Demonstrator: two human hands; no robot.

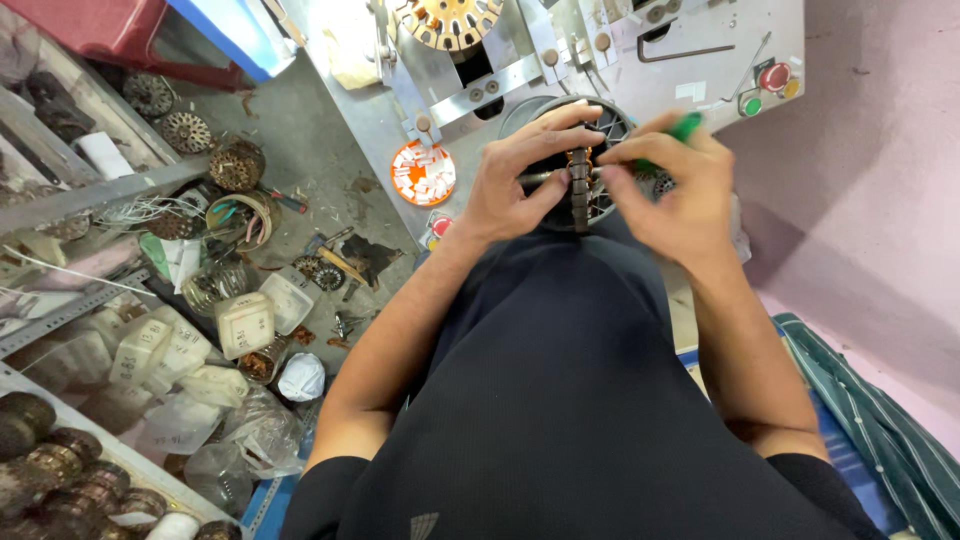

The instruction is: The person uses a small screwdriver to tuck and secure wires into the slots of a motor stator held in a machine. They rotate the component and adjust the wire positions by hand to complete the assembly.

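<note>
Beside the orange dish (400,158) of white slips (424,176), left hand (512,180) and right hand (672,185) both gripping a stator core (579,190)

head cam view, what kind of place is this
Most likely a small motor winding or repair workshop. Both hands, left hand and right hand, grip a slotted metal motor core at a grey machine panel with coloured push buttons; more wound cores litter the floor beside metal shelving.

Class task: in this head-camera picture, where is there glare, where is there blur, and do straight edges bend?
Head view: glare washes out the grey machine panel at top; the left hand, right hand and laminated metal core are slightly soft; the shelf rails at left bow from wide-angle distortion.
</note>
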